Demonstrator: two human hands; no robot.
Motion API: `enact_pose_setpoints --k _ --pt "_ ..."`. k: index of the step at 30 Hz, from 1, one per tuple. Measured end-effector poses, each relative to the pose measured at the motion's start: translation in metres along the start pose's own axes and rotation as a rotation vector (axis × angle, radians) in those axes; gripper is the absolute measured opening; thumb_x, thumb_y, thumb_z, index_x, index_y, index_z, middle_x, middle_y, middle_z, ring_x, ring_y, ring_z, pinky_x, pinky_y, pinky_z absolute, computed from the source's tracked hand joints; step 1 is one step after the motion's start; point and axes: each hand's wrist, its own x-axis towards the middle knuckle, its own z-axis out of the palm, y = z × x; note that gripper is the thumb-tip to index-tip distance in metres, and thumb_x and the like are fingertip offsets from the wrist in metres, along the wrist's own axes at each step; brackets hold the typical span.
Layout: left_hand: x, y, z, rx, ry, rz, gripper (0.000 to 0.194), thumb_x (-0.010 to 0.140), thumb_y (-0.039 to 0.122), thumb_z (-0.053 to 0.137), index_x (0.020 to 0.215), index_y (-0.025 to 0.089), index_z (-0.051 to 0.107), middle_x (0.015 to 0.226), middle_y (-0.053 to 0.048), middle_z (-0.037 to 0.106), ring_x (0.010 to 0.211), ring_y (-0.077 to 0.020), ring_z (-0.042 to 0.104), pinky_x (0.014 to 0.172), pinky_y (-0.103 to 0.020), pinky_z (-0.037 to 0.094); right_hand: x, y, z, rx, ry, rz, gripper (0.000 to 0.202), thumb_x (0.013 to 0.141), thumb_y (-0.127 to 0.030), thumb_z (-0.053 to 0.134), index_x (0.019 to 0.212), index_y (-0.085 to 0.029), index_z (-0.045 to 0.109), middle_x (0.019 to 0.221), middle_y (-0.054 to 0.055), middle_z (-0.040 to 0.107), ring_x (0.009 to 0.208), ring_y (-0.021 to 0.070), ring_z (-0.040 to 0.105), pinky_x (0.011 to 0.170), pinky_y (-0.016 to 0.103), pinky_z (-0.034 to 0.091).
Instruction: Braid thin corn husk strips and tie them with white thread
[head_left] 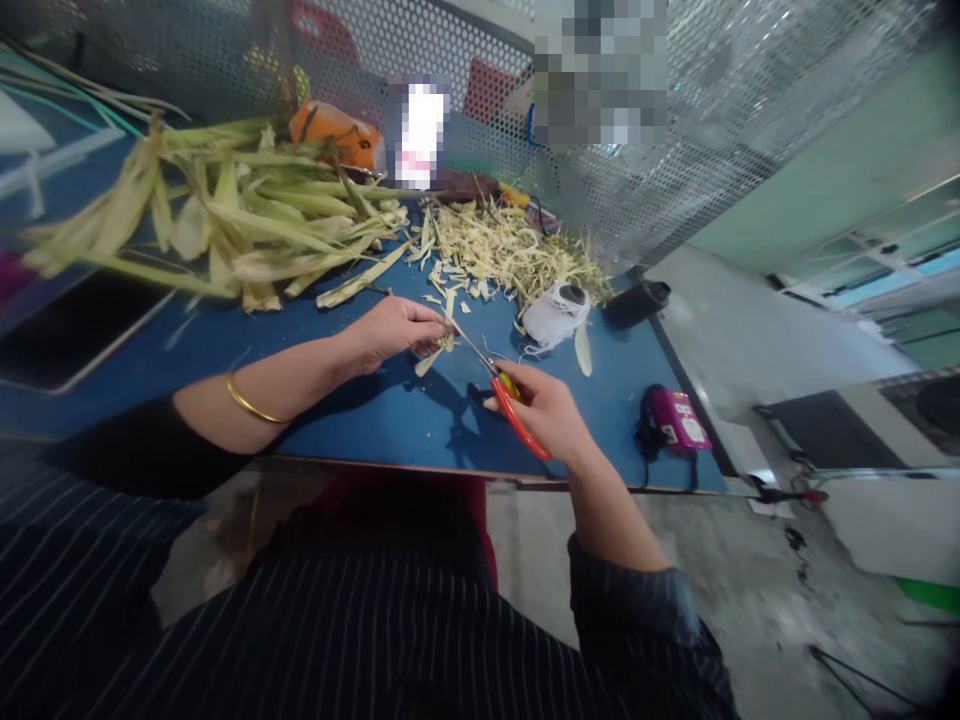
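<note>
Blue tabletop [611,415] is backed by a perforated panel [637,205]; bare surface is left between the right hand [544,410] and a purple box [679,420] near the right edge. Small husk pieces [448,342] are pinched by the left hand [397,333], set apart from the right, where red-handled scissors [519,418] are gripped. Blades are pointed at the pieces; whether contact is made cannot be told. Pale, thin, splayed ends are shown by the husk.
</note>
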Motion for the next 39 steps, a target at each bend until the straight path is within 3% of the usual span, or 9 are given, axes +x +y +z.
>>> enact_pose_setpoints --k 15,20,24,27,31,35,39 --pt "0.000 0.000 0.002 -0.020 0.005 -0.039 0.009 0.071 0.021 0.073 0.063 0.018 0.076 0.056 -0.004 0.062 0.052 -0.0114 0.051 0.055 -0.026 0.043 -0.003 0.006 0.007 0.067 0.001 0.020 0.048 0.075 -0.044 0.072 0.113 -0.015 0.071 0.090 0.006 0.071 0.079 0.0184 0.060 0.079 0.032 0.049" --pt "0.002 -0.003 0.001 -0.046 0.025 -0.054 0.008 0.072 0.025 0.076 0.068 0.018 0.078 0.070 -0.009 0.070 0.055 -0.0128 0.054 0.054 -0.027 0.043 -0.003 0.006 0.008 0.188 0.048 0.096 0.043 0.073 -0.041 0.073 0.108 -0.017 0.071 0.085 0.002 0.067 0.076 0.0166 0.059 0.077 0.031 0.049" --pt "0.006 -0.007 -0.003 -0.204 0.015 -0.087 0.017 0.072 0.031 0.079 0.079 0.016 0.079 0.081 -0.011 0.072 0.062 -0.0135 0.058 0.057 -0.025 0.047 -0.005 0.001 0.006 0.355 0.097 0.175 0.049 0.070 -0.041 0.075 0.111 -0.015 0.066 0.072 -0.003 0.055 0.061 0.0102 0.047 0.062 0.026 0.043" --pt "0.008 -0.009 -0.005 -0.362 -0.005 -0.087 0.013 0.068 0.023 0.082 0.077 0.015 0.076 0.086 -0.009 0.072 0.072 -0.0141 0.063 0.071 -0.026 0.053 -0.010 -0.003 0.004 0.451 0.046 0.152 0.051 0.075 -0.045 0.070 0.115 -0.016 0.060 0.072 -0.004 0.048 0.058 0.0083 0.040 0.054 0.024 0.036" --pt "0.008 -0.004 -0.004 -0.483 0.032 -0.105 0.011 0.067 0.008 0.079 0.073 0.012 0.071 0.084 -0.006 0.071 0.077 -0.0129 0.066 0.083 -0.029 0.055 -0.021 -0.010 -0.001 0.532 -0.065 0.136 0.057 0.076 -0.054 0.068 0.118 -0.017 0.057 0.079 -0.002 0.049 0.059 0.0075 0.039 0.050 0.022 0.031" --pt "0.006 0.005 0.001 -0.610 0.139 -0.076 0.017 0.070 0.001 0.073 0.081 0.013 0.068 0.076 -0.002 0.069 0.070 -0.0105 0.065 0.083 -0.030 0.055 -0.029 -0.016 -0.004 0.551 -0.190 0.157 0.058 0.077 -0.056 0.067 0.119 -0.016 0.058 0.080 0.000 0.051 0.059 0.0072 0.039 0.049 0.022 0.031" --pt "0.003 0.010 0.003 -0.645 0.182 -0.076 0.022 0.073 0.001 0.070 0.089 0.013 0.063 0.076 -0.002 0.069 0.069 -0.0112 0.067 0.078 -0.028 0.054 -0.029 -0.021 -0.001 0.473 -0.198 0.163 0.052 0.076 -0.052 0.068 0.113 -0.016 0.060 0.071 -0.003 0.048 0.058 0.0073 0.039 0.050 0.022 0.032"
